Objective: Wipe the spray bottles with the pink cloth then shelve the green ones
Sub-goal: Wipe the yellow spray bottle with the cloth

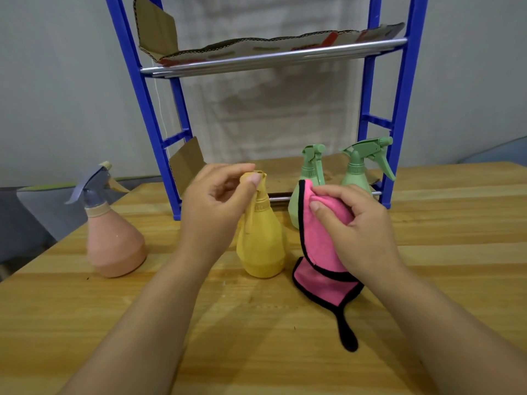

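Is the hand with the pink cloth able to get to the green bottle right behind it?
Probably yes. The right hand is just in front of the nearer green bottle, but it grips the pink cloth.

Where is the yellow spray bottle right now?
The yellow spray bottle stands upright on the wooden table in the middle of the head view, between the peach bottle and the pink cloth; the left hand pinches its top.

No legible text, label, brand or number on anything in view. Cardboard sheet (273, 44) on the upper shelf carries red and grey printed patches, too blurred to read as characters.
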`<state>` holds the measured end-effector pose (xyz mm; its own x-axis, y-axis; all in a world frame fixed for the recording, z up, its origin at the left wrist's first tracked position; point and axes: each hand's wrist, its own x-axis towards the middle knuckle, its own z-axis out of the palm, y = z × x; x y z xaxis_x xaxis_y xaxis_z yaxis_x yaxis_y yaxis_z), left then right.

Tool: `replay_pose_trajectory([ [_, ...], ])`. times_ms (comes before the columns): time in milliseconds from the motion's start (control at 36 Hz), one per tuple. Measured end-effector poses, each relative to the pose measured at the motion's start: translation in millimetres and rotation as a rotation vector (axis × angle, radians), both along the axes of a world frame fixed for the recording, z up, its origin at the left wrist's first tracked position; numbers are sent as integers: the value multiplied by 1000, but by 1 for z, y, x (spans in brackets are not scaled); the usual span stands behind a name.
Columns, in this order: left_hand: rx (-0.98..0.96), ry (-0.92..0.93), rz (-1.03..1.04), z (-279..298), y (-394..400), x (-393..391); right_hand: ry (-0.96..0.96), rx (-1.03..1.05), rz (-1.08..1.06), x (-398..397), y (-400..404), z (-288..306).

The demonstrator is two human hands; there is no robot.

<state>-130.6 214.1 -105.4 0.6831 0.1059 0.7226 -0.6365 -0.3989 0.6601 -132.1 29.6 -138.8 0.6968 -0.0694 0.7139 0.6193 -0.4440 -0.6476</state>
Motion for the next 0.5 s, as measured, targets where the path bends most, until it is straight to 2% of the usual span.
replay_pose_trajectory([
  [167,-104,69,-23,-1,12,-3,-13,-16,-17,3,3,-1],
  [500,-151,98,-120,4,20,-2,-146,17,-2,22,55,15],
])
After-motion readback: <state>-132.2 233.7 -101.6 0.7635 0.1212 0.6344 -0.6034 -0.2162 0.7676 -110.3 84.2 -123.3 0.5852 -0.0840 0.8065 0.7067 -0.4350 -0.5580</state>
